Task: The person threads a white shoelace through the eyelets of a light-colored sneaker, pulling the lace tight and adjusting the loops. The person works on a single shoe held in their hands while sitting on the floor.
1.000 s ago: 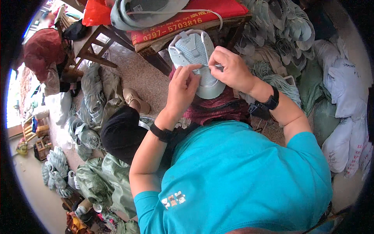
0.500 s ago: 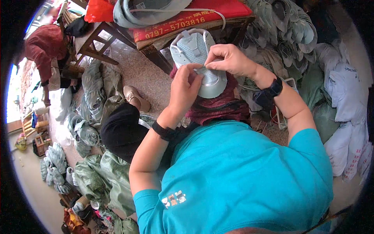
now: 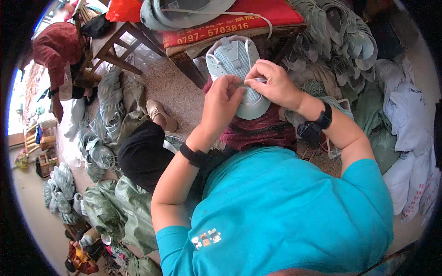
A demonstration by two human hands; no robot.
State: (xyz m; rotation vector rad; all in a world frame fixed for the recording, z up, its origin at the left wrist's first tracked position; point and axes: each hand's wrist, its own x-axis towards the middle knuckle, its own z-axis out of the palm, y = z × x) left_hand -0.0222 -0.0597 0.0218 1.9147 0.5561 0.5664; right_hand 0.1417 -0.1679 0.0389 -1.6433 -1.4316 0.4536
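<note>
A pale grey-green shoe upper (image 3: pixel 234 54) with a mesh middle and smooth toe rests over a dark red cloth (image 3: pixel 258 128) on my lap. My left hand (image 3: pixel 222 101) is on its left side, thumb and forefinger pinched together over the mesh. From the right my right hand (image 3: pixel 275 85) meets it, its fingers also pinched. The fingertips of both hands nearly touch above the upper. Whatever small thing lies between them, perhaps a thin pale strand, is too hidden to name.
Ahead stands a wooden stool (image 3: pixel 184 60) with a red printed cover (image 3: pixel 230 23), bearing grey pieces. Hanging bundles of shoe parts (image 3: pixel 340 37) and white sacks (image 3: pixel 410 115) lie to the right. Green sacks (image 3: pixel 133 207) lie at left, and a person in red (image 3: pixel 57 50) bends at far left.
Both hands stay pinched over the upper, with slight finger movement. The whole view has shifted a little, and the person at far left has moved an arm.
</note>
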